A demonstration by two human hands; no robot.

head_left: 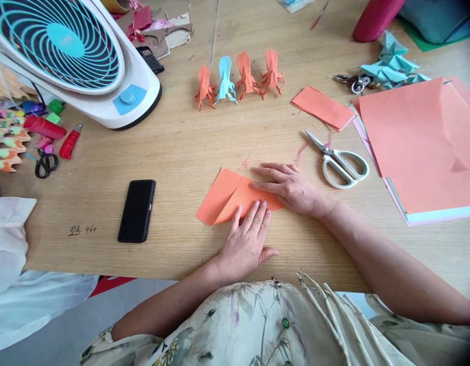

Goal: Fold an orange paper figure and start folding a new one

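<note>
An orange sheet of paper [223, 195] lies on the table in front of me, with a slanting fold across it. My left hand [248, 239] rests flat on its near edge, fingers stretched out and thumb apart. Over the right part of the paper lies my right hand [288, 188], its fingers extended and pressing on the surface. Both hands cover the paper's right portion. White-handled scissors [341, 162] lie to the right of my right hand, blades partly open. Behind the paper stand several folded paper figures, among them an orange one [247, 73] and a light blue one [226, 79].
A black phone [136, 211] lies to the left, below a white fan [131, 96]. At the right are a stack of orange rectangles [322, 108] and large coloured sheets [417, 147]. A red utility knife [70, 142] and black-handled scissors [47, 163] lie far left.
</note>
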